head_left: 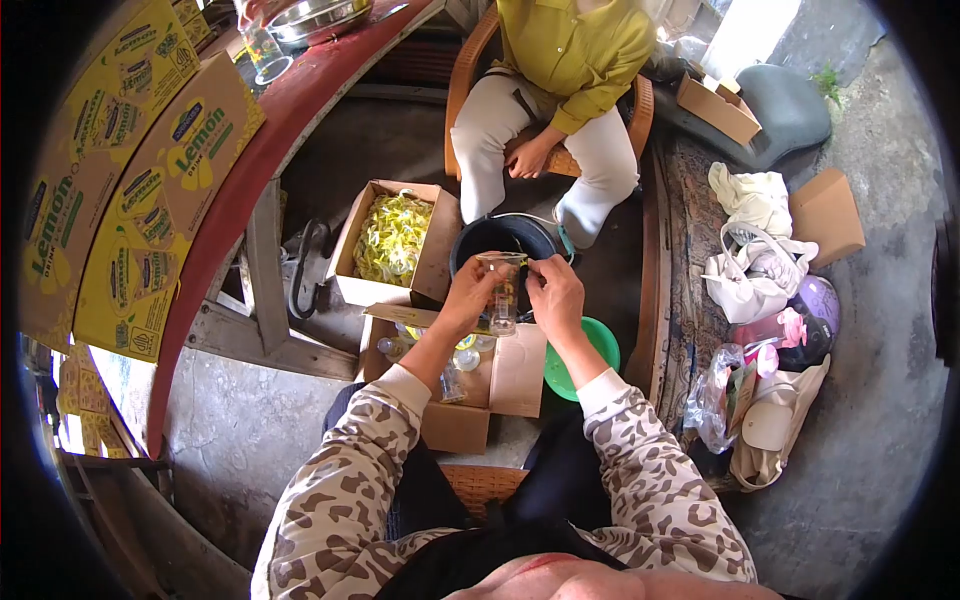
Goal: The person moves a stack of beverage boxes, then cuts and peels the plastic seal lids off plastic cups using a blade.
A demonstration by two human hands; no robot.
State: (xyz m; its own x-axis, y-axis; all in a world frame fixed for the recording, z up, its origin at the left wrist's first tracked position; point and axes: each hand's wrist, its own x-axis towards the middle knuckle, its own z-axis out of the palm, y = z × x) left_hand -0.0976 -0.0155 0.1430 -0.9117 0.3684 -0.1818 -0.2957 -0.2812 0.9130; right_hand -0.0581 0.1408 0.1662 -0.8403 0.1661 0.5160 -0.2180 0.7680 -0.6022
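Note:
Out in front of me, above the boxes, I hold a clear plastic cup (504, 308) with a little yellow and green print showing on it. My left hand (474, 297) is closed around its left side. The fingers of my right hand (557, 297) are pinched at the upper right edge of the cup; whether they also grip something thin there cannot be made out. Below my hands, an open cardboard box (455, 424) contains several clear cups. Just beyond is a dark bucket (475, 240), and a green basin (597, 358) lies under my right wrist.
A carton (350, 287) full of yellow-green wrappers stands left of the bucket. Facing me, a person in a yellow shirt (570, 60) sits on a chair. Lemon drink cartons (170, 200) line the red-edged table (225, 190) at left. Bags (755, 280) lie on the bench at right.

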